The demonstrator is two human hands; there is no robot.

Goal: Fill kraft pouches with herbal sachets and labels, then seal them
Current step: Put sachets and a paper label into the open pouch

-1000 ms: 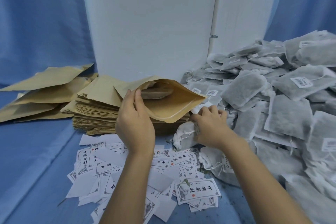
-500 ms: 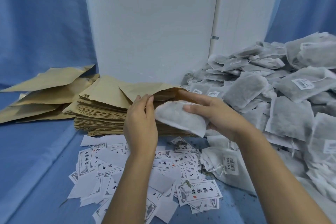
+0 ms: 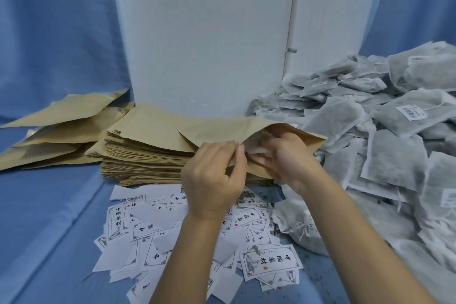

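Note:
A kraft pouch (image 3: 217, 132) lies on top of the stack of flat pouches (image 3: 145, 158), its mouth facing right. My left hand (image 3: 212, 180) pinches the near edge of the mouth. My right hand (image 3: 283, 158) reaches into the mouth, gripping a white herbal sachet (image 3: 256, 147) that is mostly inside the pouch. Printed paper labels (image 3: 269, 261) lie scattered on the blue cloth in front of me.
A large heap of grey-white sachets (image 3: 385, 136) fills the right side. Several kraft pouches (image 3: 56, 136) lie loose at the far left. A white panel (image 3: 202, 37) stands behind the stack. Blue cloth (image 3: 49, 217) covers the table and backdrop.
My right hand picked a sachet off the heap, carried it left and pushed it into the pouch mouth. My left hand stayed on the pouch edge, and the pouch has dropped flatter.

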